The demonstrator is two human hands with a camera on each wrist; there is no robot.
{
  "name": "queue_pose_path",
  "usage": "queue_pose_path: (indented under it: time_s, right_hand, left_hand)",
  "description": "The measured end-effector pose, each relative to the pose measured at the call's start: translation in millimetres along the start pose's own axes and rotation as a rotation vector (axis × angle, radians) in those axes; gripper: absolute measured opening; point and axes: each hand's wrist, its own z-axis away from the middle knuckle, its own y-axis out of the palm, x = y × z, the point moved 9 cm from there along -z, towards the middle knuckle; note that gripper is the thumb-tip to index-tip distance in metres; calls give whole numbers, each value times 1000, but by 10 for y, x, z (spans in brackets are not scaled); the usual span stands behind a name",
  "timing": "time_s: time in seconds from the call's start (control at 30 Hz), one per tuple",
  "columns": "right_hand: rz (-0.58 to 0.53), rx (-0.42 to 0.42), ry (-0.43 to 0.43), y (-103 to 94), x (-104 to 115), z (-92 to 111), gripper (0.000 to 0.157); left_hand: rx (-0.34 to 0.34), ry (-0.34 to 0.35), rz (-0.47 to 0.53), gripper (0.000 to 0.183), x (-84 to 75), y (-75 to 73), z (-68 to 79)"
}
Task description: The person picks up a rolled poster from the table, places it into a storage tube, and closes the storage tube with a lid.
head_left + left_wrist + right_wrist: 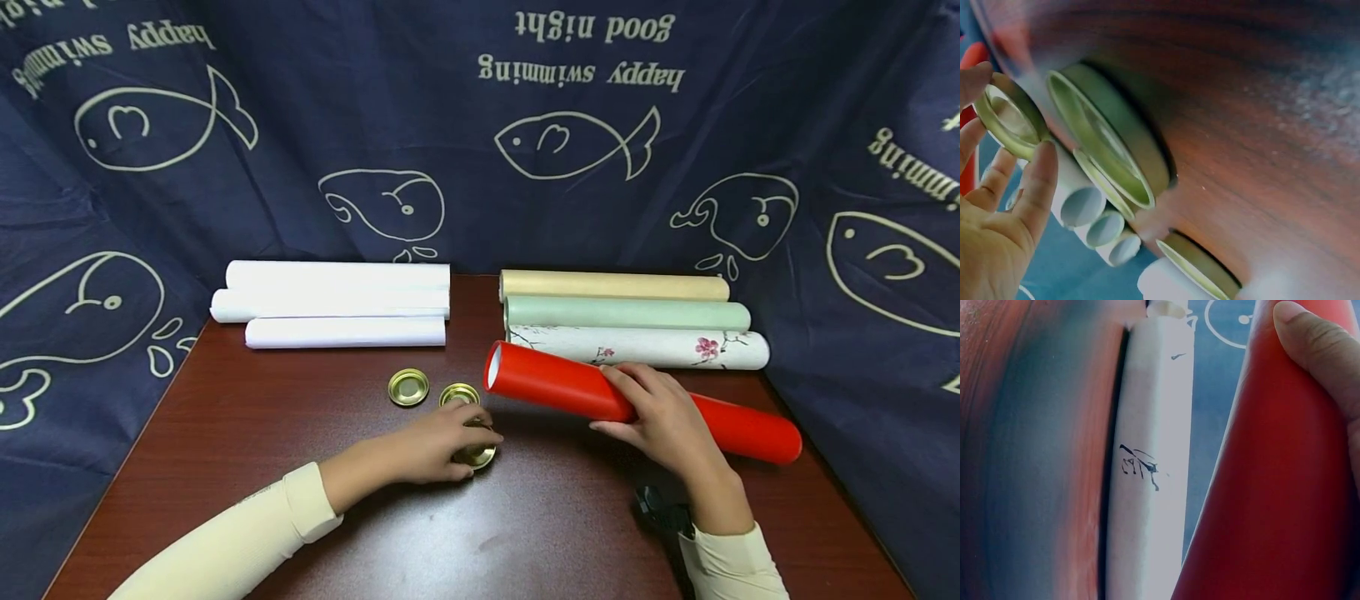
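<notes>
My left hand [442, 442] grips a round gold lid [480, 456] by its rim; in the left wrist view, fingertips lie on opposite sides of that lid [1015, 119]. Beside and beyond the hand, more gold lids lie on the table, one [408, 387] to the left and another [457, 395] just behind the fingers. A long red tube [555, 382], hollow and white inside at its left end, is held by my right hand [660, 417] around its middle. It tilts down to the right. In the right wrist view the thumb [1316, 337] lies along the red tube.
Several white rolls [345, 332] lie stacked at the back left of the brown table [247, 467]. At the back right lie a beige roll [615, 285], a green roll [630, 314] and a white flowered roll [652, 346]. Dark blue printed cloth [465, 217] hangs behind.
</notes>
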Motion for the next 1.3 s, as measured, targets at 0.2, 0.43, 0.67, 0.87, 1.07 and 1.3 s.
queue_pose_path:
  time_s: [0.2,0.43,0.67,0.87,1.07,1.3]
  right_hand:
    - [-5,9,-3,24,13,-5,73]
    - [-11,16,-16,58,37,-9,72]
    - [-12,33,-28,115,61,10,74]
    - [-10,56,-48,171,123,9,74]
    - [-18,82,-90,238,242,-17,70]
    - [-23,61,-116,261,324,-20,70]
  left_hand:
    - [-97,-41,151,53,83,-172,118]
    - [-212,-149,445,52,272,-365,223]
    - [-376,-174,723,56,385,-559,314]
    - [-462,-180,803,59,409,-623,334]
    - [-483,-178,829,59,385,-633,351]
    - [-482,-170,829,58,344,-639,405]
